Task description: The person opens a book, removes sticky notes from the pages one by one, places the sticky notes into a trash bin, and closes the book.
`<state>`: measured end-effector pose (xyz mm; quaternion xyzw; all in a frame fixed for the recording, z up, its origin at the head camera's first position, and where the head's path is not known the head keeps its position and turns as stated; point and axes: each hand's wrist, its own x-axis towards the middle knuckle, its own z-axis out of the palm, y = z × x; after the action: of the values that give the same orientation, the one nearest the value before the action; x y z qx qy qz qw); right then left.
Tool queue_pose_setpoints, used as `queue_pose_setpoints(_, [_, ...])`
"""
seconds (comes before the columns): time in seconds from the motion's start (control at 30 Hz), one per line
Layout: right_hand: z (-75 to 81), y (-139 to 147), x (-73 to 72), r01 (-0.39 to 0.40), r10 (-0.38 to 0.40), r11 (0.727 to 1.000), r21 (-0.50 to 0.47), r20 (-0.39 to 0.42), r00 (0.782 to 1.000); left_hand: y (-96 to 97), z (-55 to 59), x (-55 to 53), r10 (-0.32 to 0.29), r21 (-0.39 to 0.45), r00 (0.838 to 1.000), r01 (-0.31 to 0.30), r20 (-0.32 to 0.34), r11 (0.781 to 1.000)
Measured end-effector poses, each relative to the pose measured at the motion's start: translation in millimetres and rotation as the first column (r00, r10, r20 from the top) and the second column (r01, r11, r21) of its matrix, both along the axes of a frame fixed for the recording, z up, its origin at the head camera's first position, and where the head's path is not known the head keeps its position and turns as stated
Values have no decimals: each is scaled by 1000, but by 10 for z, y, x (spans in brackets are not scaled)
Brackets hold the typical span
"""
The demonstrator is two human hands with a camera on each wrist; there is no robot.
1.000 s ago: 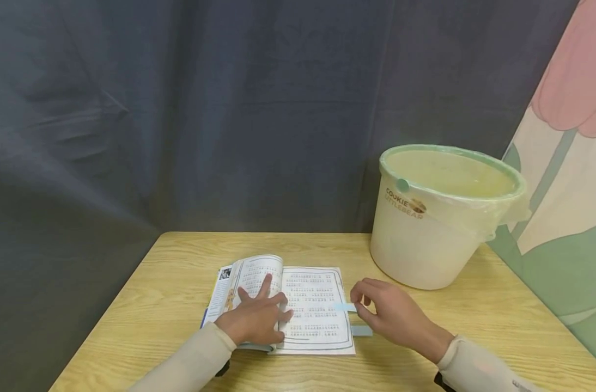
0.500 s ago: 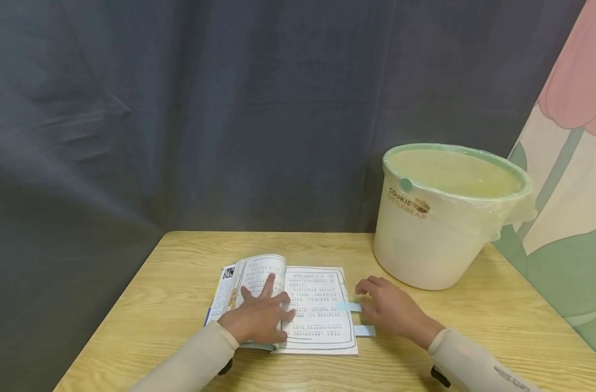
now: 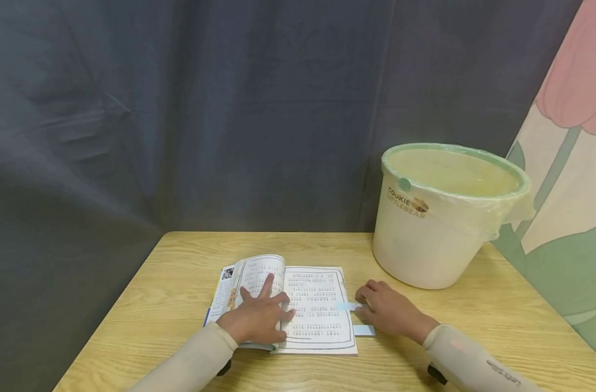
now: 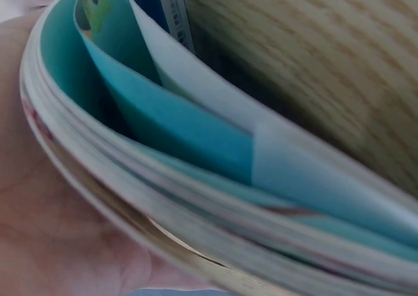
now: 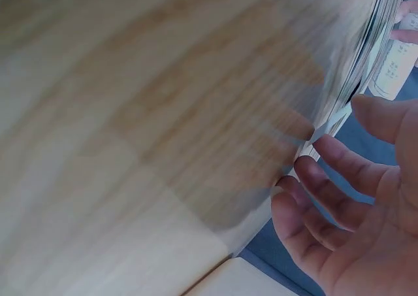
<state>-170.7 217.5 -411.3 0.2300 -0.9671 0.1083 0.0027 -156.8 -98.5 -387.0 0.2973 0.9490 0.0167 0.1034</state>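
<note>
An open book [image 3: 315,310] with printed text lies on the wooden table. My left hand [image 3: 261,318] presses on its raised left pages with fingers spread, and in the left wrist view the curved stack of pages [image 4: 196,172] lies against the palm. Two light blue sticky tabs stick out past the right page edge: an upper tab [image 3: 348,306] and a lower tab [image 3: 364,330]. My right hand [image 3: 390,309] is at the upper tab's outer end, fingers loosely bent. In the right wrist view, thumb [image 5: 379,118] and index finger are apart, with the fingertips at or close to the tabletop.
A large cream bucket [image 3: 420,239] with a green rim and clear plastic liner stands at the back right of the table [image 3: 180,272]. Behind hangs a dark curtain [image 3: 278,120]. At the right is a flower-patterned wall covering [image 3: 567,218].
My right thumb and index finger, close together at the upper tab's end a second ago, have parted. That hand has moved slightly lower toward the table. The left hand stays on the pages.
</note>
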Motion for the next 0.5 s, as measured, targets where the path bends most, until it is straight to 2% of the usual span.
queue_pose_setpoints(0.37, [22, -69, -40, 19, -20, 999, 51, 30, 999, 2, -12, 4, 3, 4, 1000, -3, -5, 1000])
queue_pose_setpoints(0.5, [34, -90, -42, 11, -11, 999, 40, 9, 1000, 5, -14, -1, -1, 10, 1000, 1, -13, 1000])
